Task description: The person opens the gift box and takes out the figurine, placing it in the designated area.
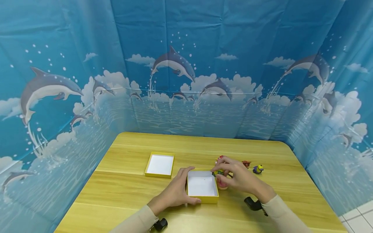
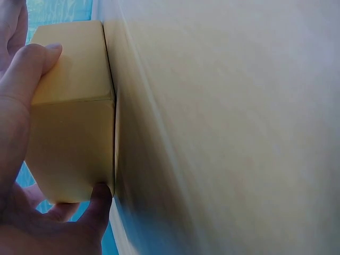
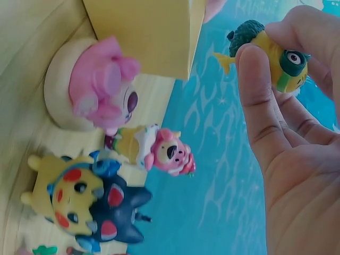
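In the head view my left hand (image 1: 175, 191) grips a yellow open box (image 1: 203, 200) by its left side, thumb at the front and fingers toward the back. The left wrist view shows thumb and fingers on the yellow walls. My right hand (image 1: 241, 177), above the box's right rim, pinches a small yellow toy figure (image 3: 276, 59) with a green curly top and a big eye. Below that hand, beside the box, stands a pink toy figure (image 3: 98, 85) on a round cream base. Inside the box its white floor shows.
A shallow yellow lid (image 1: 159, 165) with white lining lies at the left. In the right wrist view stand a pink bear figure (image 3: 166, 151) and a yellow figure with a dark hood (image 3: 79, 199). Farther right is a red-brown figure (image 1: 246, 164). Dolphin-print curtains (image 1: 186, 113) surround the table.
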Tool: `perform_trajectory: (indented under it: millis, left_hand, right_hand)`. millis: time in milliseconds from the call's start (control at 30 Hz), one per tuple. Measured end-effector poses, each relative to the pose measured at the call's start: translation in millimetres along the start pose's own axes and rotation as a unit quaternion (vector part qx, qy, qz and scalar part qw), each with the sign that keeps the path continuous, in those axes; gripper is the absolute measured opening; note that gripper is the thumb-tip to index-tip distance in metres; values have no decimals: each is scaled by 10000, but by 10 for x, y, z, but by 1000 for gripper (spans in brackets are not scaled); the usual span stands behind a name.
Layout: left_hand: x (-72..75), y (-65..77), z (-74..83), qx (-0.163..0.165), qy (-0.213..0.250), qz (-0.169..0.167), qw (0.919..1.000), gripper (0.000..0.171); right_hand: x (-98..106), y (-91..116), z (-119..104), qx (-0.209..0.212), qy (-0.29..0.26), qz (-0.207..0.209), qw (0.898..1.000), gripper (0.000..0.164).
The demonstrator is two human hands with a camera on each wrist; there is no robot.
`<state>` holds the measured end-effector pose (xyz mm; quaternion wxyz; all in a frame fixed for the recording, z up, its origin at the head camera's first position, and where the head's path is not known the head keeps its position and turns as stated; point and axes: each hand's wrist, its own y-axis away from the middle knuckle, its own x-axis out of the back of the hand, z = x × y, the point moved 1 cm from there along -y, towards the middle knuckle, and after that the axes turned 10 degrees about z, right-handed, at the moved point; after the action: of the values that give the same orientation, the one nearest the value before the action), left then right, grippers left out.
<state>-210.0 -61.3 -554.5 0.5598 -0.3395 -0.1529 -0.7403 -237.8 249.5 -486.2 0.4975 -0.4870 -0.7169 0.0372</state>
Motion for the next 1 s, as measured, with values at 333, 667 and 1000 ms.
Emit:
perform_trajectory:
  millis: [333,667,1000]
  left_hand:
    - [-4,4,3,41,18,-1,10000,132]
    - [-10,0,-1,92,-7,-21,10000,133]
    - [-9,-12,-10,111,14,-25,9999,133]
  right_hand:
    - [130,46,54,-382,71,-42,9992,32]
    - [254,116,130,-249,238,160,9993,33]
    - [378,210,199,-363,302,243,9986,36]
